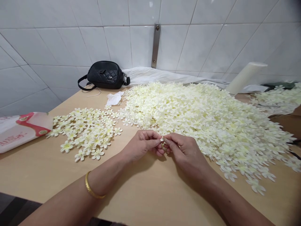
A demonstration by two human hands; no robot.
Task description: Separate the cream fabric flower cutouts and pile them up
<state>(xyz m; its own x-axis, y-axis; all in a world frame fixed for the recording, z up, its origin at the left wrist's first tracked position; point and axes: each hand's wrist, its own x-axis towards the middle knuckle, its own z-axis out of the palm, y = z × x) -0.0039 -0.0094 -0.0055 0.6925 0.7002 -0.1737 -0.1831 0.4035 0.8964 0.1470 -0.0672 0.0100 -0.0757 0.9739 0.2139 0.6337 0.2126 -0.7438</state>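
Note:
Both hands meet over the table's near middle, at the front edge of a large heap of pale yellow-white artificial flowers [188, 106]. My left hand [145, 142] is closed in a pinch on a small artificial flower [162, 142]. From the other side, my right hand [181, 147] pinches the same flower between thumb and forefinger. The fingers cover most of the flower, so its full shape is hidden. To the left lies a smaller, flatter spread of similar flowers [88, 131], apart from my hands.
A black quilted bag [105, 75] stands at the back left near the tiled wall. A white tissue [114, 98] lies before it. At the left edge is a red and white package [25, 128]. A white roll [245, 78] leans behind the heap on the wooden table [141, 194].

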